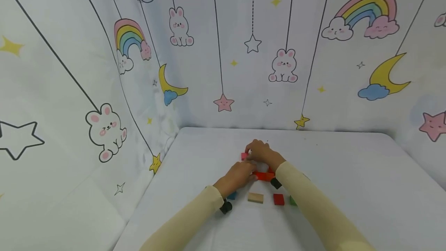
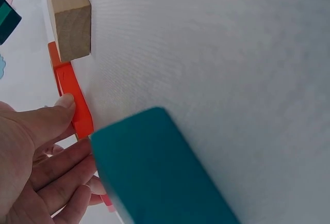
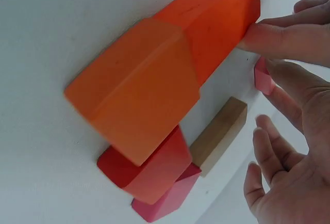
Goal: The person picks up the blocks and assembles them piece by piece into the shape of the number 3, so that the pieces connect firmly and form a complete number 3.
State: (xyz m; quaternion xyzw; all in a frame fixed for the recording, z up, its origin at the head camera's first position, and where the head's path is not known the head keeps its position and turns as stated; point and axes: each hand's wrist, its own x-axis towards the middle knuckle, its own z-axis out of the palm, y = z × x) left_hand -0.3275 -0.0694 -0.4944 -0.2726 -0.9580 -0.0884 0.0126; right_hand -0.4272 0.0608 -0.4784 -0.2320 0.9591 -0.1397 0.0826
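Note:
In the left wrist view, my left hand (image 2: 41, 167) pinches a bright red-orange block (image 2: 75, 100) between thumb and index finger. An orange block (image 3: 139, 90) sits end to end with it. My right hand (image 3: 296, 157) pinches a small pink block (image 3: 264, 77) between thumb and index finger, its other fingers spread. In the head view the right hand (image 1: 260, 153) is just beyond the left hand (image 1: 238, 174). Beside the orange block lie a red block (image 3: 160, 167), a second pink block (image 3: 170, 198) and a long wooden block (image 3: 219, 133).
Closer to the person, a blue block (image 1: 231, 195), a wooden block (image 1: 256, 197), a red block (image 1: 278, 199) and a green block (image 1: 293, 201) lie on the white table (image 1: 202, 154). A teal block (image 2: 160, 172) looms large in the left wrist view. Patterned white curtains (image 1: 195, 73) surround the table.

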